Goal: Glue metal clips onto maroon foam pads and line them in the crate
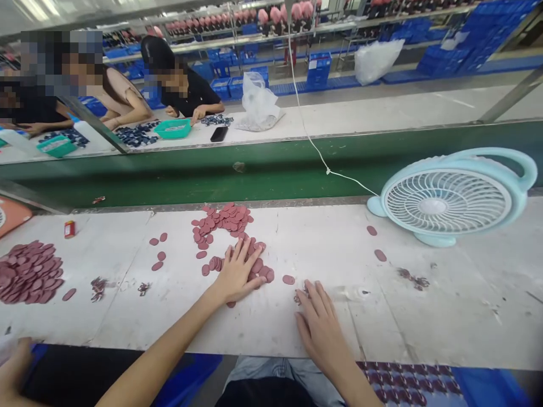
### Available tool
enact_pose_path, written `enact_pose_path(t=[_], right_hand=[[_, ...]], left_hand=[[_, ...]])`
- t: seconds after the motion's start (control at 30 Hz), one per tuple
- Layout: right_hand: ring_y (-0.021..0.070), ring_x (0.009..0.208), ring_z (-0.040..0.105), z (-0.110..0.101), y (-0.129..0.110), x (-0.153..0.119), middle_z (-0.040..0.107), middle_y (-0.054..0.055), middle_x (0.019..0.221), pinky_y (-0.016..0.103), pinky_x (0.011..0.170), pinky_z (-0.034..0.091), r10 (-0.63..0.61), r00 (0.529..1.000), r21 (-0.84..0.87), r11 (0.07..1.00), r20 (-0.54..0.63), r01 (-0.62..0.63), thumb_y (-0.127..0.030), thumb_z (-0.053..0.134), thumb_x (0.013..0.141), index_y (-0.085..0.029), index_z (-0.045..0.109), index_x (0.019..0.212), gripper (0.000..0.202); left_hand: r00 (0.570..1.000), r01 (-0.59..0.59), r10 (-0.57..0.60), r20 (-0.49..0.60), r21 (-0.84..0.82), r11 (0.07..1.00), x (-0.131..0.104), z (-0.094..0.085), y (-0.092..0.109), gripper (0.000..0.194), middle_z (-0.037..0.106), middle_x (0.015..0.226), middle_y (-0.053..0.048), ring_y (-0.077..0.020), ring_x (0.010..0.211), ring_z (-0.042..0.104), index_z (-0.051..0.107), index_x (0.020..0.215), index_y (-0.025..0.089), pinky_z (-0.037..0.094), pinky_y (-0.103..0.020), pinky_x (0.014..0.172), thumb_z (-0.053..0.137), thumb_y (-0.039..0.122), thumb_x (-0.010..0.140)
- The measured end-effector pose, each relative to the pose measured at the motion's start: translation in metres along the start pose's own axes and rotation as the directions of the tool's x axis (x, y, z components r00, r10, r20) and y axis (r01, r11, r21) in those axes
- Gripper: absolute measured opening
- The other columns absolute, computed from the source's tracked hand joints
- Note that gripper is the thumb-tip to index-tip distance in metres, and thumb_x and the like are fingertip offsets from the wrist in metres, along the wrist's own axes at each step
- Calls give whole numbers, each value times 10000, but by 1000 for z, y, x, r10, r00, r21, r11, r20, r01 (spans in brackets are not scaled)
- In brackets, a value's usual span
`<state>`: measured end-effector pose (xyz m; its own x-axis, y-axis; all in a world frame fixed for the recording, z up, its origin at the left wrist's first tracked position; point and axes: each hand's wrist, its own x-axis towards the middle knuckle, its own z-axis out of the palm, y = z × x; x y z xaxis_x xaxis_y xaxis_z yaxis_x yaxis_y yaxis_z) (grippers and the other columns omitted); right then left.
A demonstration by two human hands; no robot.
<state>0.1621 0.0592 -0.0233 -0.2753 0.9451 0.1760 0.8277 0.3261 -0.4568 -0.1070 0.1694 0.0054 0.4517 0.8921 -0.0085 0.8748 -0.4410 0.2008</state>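
My left hand [237,274] lies with fingers spread on a loose pile of flat, dark red oval pieces [259,267]. Some of those pieces are hidden beneath its fingers and palm. My right hand [321,321] rests on the white tabletop [271,328], fingers stretched out. Small brownish scraps [298,296] show at its fingertips, partly covered. Just beyond them, between the two hands, sits a single red oval piece [289,280]. Behind my left hand spreads a second cluster of the same red oval pieces [224,219].
A light blue fan [449,198] stands at the right. To the left are a big heap of red ovals [29,274], a small red box [69,229] and scraps [98,288]. Another person's hand [17,362] shows at lower left. Co-workers sit at the opposite bench [339,116].
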Motion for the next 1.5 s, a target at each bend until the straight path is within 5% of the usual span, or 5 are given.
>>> enact_pose_path(t=[0.43,0.9,1.1,1.23,1.5], right_hand=[[374,1508,294,0,4,-2,423,108,1580,608,1140,435,14,999,6,1000,29,-15,-276,516,962,-234,501,1417,457],[364,1465,374,-17,1,-6,495,62,1522,611,1146,403,148,988,353,927,-45,-123,-267,598,925,-326,584,1353,433],[152,593,522,-45,13,-20,552,22,777,299,501,504,562,780,956,-75,277,-285,-532,509,959,-240,695,1005,349],[88,523,498,-51,27,-12,553,-8,808,200,405,464,329,806,480,-875,491,65,-608,534,937,-184,561,1235,519],[61,529,488,-49,48,20,510,-58,735,157,470,442,165,902,273,-960,400,55,-382,525,1002,-177,560,1116,237]], left_hand=[[978,117,-120,-170,-29,993,52,-7,-39,581,254,1657,-219,-416,1549,137,380,1530,185,120,-705,1186,358,455,1015],[933,-358,358,-49,-242,902,-44,13,36,551,473,1563,-156,-333,1481,377,463,1474,231,345,-554,1195,580,375,956],[974,-222,188,-129,-354,909,-29,8,24,455,634,1387,-145,-282,1322,554,508,1413,204,477,-507,1096,560,210,961],[983,-184,159,-93,-429,884,-17,1,23,324,720,1235,-94,-249,1140,658,637,1275,242,542,-451,988,540,190,971],[989,-20,-81,-122,-662,749,-18,-14,29,220,727,1018,-57,-175,897,678,703,1142,250,570,-319,789,590,212,957]])
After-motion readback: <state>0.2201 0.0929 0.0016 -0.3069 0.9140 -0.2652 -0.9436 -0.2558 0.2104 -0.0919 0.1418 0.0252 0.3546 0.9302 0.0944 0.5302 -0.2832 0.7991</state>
